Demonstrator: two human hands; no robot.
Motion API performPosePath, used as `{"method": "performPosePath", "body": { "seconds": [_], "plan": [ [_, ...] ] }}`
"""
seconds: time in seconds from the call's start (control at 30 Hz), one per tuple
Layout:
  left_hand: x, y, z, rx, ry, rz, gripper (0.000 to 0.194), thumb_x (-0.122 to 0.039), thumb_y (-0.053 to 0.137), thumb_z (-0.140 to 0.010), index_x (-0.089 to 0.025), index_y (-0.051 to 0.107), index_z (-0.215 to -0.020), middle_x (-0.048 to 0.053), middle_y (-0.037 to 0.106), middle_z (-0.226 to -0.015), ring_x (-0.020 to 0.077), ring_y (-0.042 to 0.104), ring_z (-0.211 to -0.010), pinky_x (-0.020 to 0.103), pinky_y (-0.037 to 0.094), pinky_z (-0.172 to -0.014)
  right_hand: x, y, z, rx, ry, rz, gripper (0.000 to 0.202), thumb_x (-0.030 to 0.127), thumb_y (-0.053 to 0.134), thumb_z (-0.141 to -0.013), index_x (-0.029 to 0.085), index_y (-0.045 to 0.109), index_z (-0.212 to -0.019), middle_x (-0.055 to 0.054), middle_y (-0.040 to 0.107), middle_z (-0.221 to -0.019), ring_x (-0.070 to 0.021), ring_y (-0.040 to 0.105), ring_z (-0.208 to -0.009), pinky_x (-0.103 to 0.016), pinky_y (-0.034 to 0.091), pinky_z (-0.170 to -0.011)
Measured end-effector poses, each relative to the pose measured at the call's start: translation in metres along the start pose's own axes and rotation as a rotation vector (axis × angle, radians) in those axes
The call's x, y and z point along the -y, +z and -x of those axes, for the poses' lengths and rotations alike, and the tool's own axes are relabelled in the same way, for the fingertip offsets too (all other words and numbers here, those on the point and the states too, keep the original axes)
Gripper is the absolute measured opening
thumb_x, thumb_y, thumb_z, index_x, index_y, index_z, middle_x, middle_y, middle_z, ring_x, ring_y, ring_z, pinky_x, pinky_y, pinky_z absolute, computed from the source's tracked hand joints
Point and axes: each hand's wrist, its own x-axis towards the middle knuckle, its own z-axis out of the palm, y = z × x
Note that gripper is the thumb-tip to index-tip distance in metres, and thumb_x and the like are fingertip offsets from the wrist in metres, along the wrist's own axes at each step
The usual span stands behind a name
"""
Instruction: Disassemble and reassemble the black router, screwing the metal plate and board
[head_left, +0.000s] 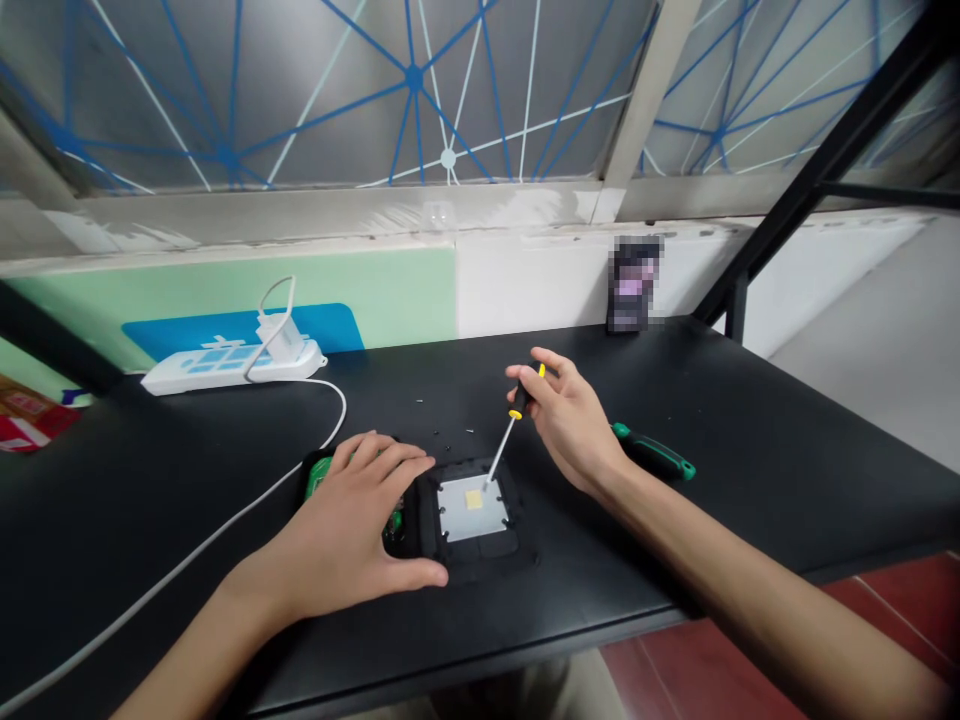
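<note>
The right hand [566, 415] grips a slim screwdriver [523, 397] by its black handle with yellow accents, fingers closed around the grip. The straight metal shaft slants down to the left, its tip at the upper right part of a silvery, flat, roughly square plate [459, 522]. A small pale-yellow square [473, 499] sits near the middle of this plate, and small dark fasteners line its edges. The plate is seated in an open black housing [496, 545] with rounded corners, which lies on the smooth, matte black table [750, 480], near its front edge.

The left hand [352, 530] is spread wide, palm down, over the left part of the housing; green circuit-board parts [318, 474] show beyond the fingers and beneath the palm. Whether the palm presses on these parts cannot be told.

Several tiny screws [469, 431] lie loose on the far side of the housing. To the right, partly behind the right forearm, lies a tool with a ribbed green-and-black handle [660, 455]. At the far left, a white plastic power strip [225, 364] carries a boxy white charger [279, 337], with a smooth white cable [187, 560] curving toward the near left. A pixelated dark upright object [631, 285] stands at the far right against the white wall [525, 290].
</note>
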Motion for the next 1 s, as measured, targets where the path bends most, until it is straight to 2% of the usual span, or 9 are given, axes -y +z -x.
{"method": "performPosePath", "body": {
  "seconds": [0.07,0.17,0.3,0.43,0.6,0.87,1.0],
  "plan": [
    [-0.001,0.001,-0.001,0.005,0.019,-0.004,0.084,-0.079,0.069,-0.073,-0.021,0.058,-0.133,0.011,0.062,-0.132,0.0372,0.050,-0.124,0.060,0.025,-0.114,0.001,0.000,0.001,0.044,-0.062,0.008,0.050,0.039,0.075,-0.081,0.023,0.051,-0.121,-0.004,0.070,-0.108,-0.0119,0.065,-0.077,-0.031,0.050,-0.075],
    [-0.003,0.002,-0.001,0.015,0.045,0.004,0.091,-0.084,0.067,-0.070,-0.019,0.058,-0.133,0.012,0.063,-0.132,0.0380,0.050,-0.125,0.062,0.017,-0.118,0.003,0.002,0.004,0.081,-0.151,0.021,0.043,0.038,0.075,-0.082,0.025,0.055,-0.118,-0.002,0.070,-0.099,-0.0124,0.067,-0.076,-0.032,0.053,-0.075],
    [-0.009,0.005,-0.002,0.005,0.059,0.008,0.094,-0.084,0.068,-0.068,-0.017,0.058,-0.133,0.014,0.063,-0.131,0.0393,0.051,-0.124,0.062,0.019,-0.118,0.005,0.008,0.015,0.152,-0.369,0.042,0.036,0.030,0.073,-0.086,0.029,0.057,-0.118,0.001,0.069,-0.094,-0.0126,0.068,-0.073,-0.033,0.059,-0.074],
    [-0.018,0.011,-0.006,-0.013,0.071,0.004,0.092,-0.084,0.067,-0.070,-0.016,0.059,-0.131,0.014,0.062,-0.131,0.0402,0.050,-0.126,0.060,0.017,-0.119,-0.001,0.015,0.028,0.258,-0.570,0.109,0.040,0.025,0.072,-0.087,0.033,0.058,-0.123,-0.001,0.069,-0.104,-0.0153,0.071,-0.091,-0.033,0.062,-0.079],
    [-0.023,0.016,-0.009,-0.035,0.086,0.026,0.089,-0.083,0.066,-0.072,-0.016,0.059,-0.130,0.013,0.063,-0.125,0.0378,0.053,-0.122,0.059,0.016,-0.120,-0.009,0.016,0.035,0.330,-0.626,0.181,0.045,0.021,0.072,-0.088,0.037,0.058,-0.129,0.000,0.069,-0.109,-0.0165,0.072,-0.095,-0.038,0.062,-0.088],
    [-0.023,0.015,-0.010,-0.049,0.089,0.047,0.085,-0.083,0.066,-0.071,-0.018,0.061,-0.125,0.011,0.064,-0.120,0.0378,0.054,-0.119,0.060,0.017,-0.119,-0.011,0.015,0.036,0.348,-0.656,0.222,0.047,0.021,0.070,-0.090,0.037,0.055,-0.132,-0.003,0.068,-0.114,-0.0196,0.072,-0.098,-0.040,0.064,-0.088],
    [-0.024,0.014,-0.011,-0.048,0.090,0.052,0.085,-0.082,0.068,-0.070,-0.017,0.061,-0.125,0.011,0.064,-0.119,0.0367,0.054,-0.117,0.059,0.019,-0.119,-0.007,0.015,0.038,0.388,-0.656,0.237,0.045,0.021,0.066,-0.092,0.037,0.054,-0.133,-0.002,0.069,-0.113,-0.0176,0.072,-0.097,-0.037,0.064,-0.086]
  ]
}}
